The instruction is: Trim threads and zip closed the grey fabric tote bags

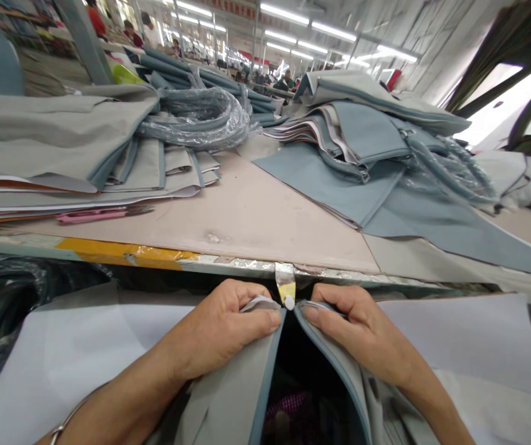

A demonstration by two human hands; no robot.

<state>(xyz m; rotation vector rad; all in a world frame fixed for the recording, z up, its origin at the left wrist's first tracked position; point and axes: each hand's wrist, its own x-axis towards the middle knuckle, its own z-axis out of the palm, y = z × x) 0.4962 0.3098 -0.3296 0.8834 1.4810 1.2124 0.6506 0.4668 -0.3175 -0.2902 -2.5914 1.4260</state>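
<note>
Evidently the grey cloth [235, 395] is light and limp, since it bends in loose folds; its blue trim [265, 384] looks firmer and smooth, perhaps a little slippery. Nothing about it seems fragile, though its thin layers may crease or slide over one another. It hangs just in front of the surface [246, 210], below the front rim [126, 253]; whether its two sides belong to one piece I cannot tell. The left hand [232, 318] is clamped on the top of one side, thumb laid over the layers, and the right hand [358, 321] pinches the other side likewise. Those trimmed top ends look like the best hold, because the layers can be pressed together there.

Between the hands a small tab [285, 275] hangs from the rim, its white knob [289, 303] close to both thumbs. The rim looks worn and might snag cloth. Room to move opens downward in the dark gap between the two trimmed edges, and across the surface's middle, between the grey pile [47, 133] with the pink snips [93, 214] and the blue pile [371, 133].
</note>
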